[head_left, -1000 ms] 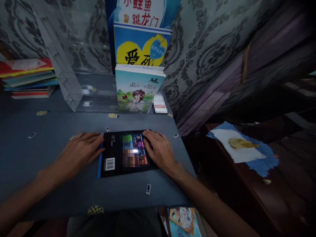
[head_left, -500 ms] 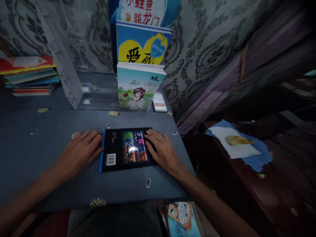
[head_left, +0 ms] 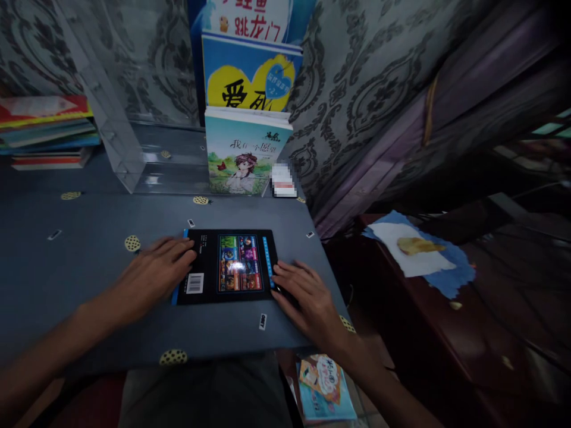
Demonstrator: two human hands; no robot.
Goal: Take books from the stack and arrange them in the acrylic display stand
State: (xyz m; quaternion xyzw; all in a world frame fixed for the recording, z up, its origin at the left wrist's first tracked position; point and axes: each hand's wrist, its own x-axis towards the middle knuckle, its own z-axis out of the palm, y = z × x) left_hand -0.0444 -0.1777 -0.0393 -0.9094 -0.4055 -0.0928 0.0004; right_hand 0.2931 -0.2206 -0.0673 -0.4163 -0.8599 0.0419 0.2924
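A black book (head_left: 241, 264) lies flat on the grey-blue tablecloth, back cover up. A barcode, a grid of bright pictures and a blue strip show on it. My left hand (head_left: 167, 261) rests over its left edge with fingers stretched out flat. At the opposite edge, my right hand (head_left: 306, 294) touches the book's lower right side, fingers extended and a little apart. Its thumb lies below them near the book's corner. Whether the right fingertips pinch the edge is hard to see.
Behind the book, a clear acrylic rack (head_left: 127, 160) holds upright picture books (head_left: 245, 151). A book stack (head_left: 49, 128) lies far left. Below the table's right edge is another book (head_left: 328, 389). On a dark red surface at right lies a blue cloth with white paper (head_left: 408, 258).
My right hand has slid right and down off the cover to the book's edge, uncovering the blue strip. My left hand has moved right onto the left edge. The view has shifted slightly.
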